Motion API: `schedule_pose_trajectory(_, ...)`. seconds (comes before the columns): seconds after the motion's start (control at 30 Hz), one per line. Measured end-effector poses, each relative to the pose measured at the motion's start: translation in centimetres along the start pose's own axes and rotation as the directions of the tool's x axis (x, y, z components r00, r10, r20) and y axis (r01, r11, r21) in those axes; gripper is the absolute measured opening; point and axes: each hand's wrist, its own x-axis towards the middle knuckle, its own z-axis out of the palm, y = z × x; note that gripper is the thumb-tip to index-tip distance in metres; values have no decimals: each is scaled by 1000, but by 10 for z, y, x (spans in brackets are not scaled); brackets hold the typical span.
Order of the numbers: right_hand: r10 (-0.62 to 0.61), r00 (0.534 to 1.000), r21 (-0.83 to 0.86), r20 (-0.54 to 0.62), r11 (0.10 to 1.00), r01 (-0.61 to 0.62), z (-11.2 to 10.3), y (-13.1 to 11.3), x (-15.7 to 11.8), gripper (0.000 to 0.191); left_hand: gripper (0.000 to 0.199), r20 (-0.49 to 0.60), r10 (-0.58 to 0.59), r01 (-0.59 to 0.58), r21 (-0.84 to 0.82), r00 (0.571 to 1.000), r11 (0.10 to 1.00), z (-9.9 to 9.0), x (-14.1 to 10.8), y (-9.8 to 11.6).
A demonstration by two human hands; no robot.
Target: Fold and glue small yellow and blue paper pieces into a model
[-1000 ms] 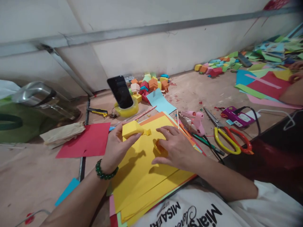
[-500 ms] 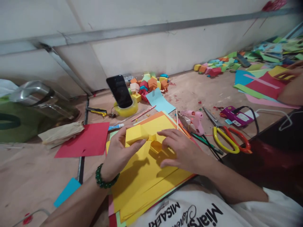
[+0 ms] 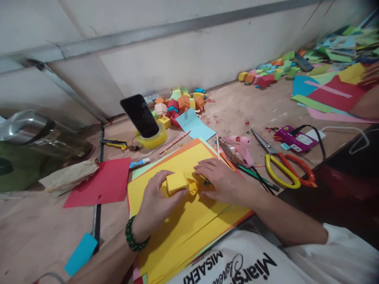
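My left hand (image 3: 158, 197), with a green bead bracelet at the wrist, grips a yellow paper box (image 3: 177, 182) between thumb and fingers. Against the box's right side is a smaller folded yellow paper piece (image 3: 193, 187). My right hand (image 3: 222, 179) is just to the right of that piece, fingers spread and curved, with a small dark green thing (image 3: 207, 182) near the fingertips. Whether the fingers touch it cannot be made out. Both hands are over a stack of coloured sheets with yellow paper (image 3: 171, 236) on top.
A phone (image 3: 140, 115) leans on a tape roll (image 3: 152, 138), beside a pile of paper boxes (image 3: 183, 103). To the right lie a pink glue gun (image 3: 241, 148), scissors (image 3: 281, 169) and a purple device (image 3: 296, 139). Another person's hand (image 3: 370, 75) is at the right edge.
My left hand has lowered the yellow box toward the stack. The small folded piece now sits against the box, and the open yellow loop near my right fingers no longer shows. The view has shifted slightly.
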Motion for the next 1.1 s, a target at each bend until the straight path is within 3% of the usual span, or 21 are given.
schedule_pose_trajectory(0.2, 16, 1000, -41, 11, 999, -15, 12, -3, 0, 59, 25, -60, 182, -161, 261, 981, 952, 5, -2, -6)
schedule_pose_trajectory(0.33, 0, 999, -49, -41, 999, -2, 6, 10, -7, 44, 30, -34, 266, -244, 299, 963, 923, 7, -3, -5)
schedule_pose_trajectory(0.43, 139, 986, -166, -96, 974, -153, -12, 27, -13, 31, 33, -19, 307, -285, 324, 951, 902, 8, -4, -4)
schedule_pose_trajectory(0.5, 252, 965, -312, -71, 913, -262, -23, 35, -15, 32, 31, -10, 324, -302, 336, 946, 892, 8, -4, -4)
schedule_pose_trajectory(0.67, 395, 908, -504, 140, 818, -278, -27, 41, -9, 29, 27, -1, 326, -307, 332, 945, 892, 8, -3, -4)
schedule_pose_trajectory(0.77, 458, 880, -511, 131, 791, -336, -20, 44, -5, 22, 29, 12, 318, -305, 326, 948, 895, 7, -2, -5)
schedule_pose_trajectory(0.83, 453, 884, -503, 116, 794, -341, -16, 50, -4, 21, 29, 16, 311, -299, 324, 950, 897, 6, -2, -5)
schedule_pose_trajectory(0.97, 355, 921, -483, 159, 842, -241, -14, 58, -8, 18, 28, 16, 288, -276, 333, 958, 902, 5, -2, -4)
schedule_pose_trajectory(1.1, 282, 942, -587, 183, 800, -126, -22, 50, -8, 20, 29, 21, 279, -270, 330, 960, 905, 6, -2, -4)
